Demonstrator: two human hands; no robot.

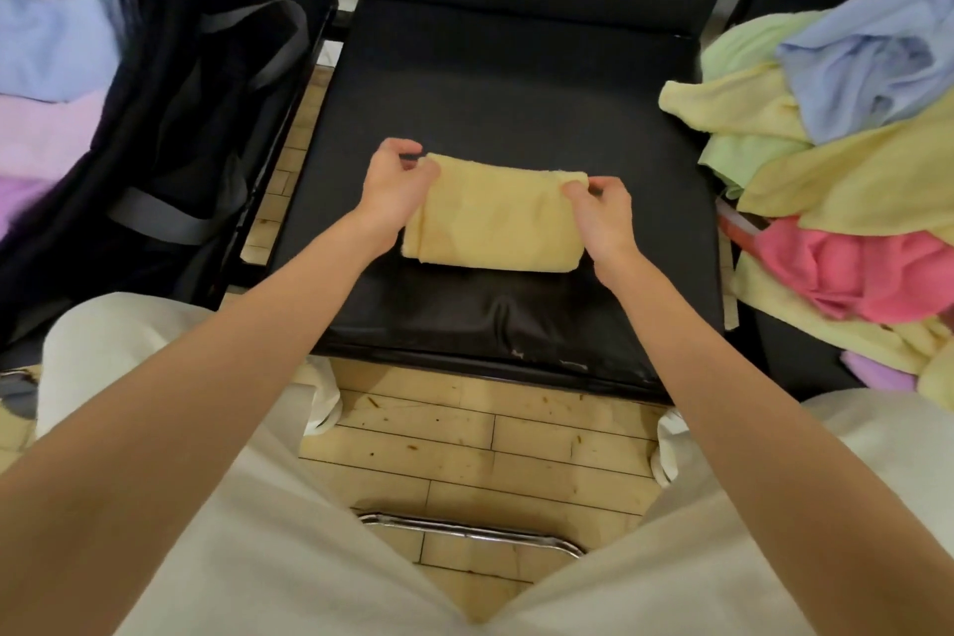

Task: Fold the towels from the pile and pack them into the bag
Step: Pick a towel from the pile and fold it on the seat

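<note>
A yellow towel lies folded small on the black chair seat, its far corners pinched by the left hand and right hand. The bag at left holds several folded towels (blue, pink, purple); a sizeable pile at right awaits folding.

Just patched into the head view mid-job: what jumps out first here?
Dead centre, a folded yellow towel lies on the black chair seat, its far corners pinched by the left hand and right hand. On the right sprawls the loose towel pile; on the left, the open black bag already holds folded towels.
</note>
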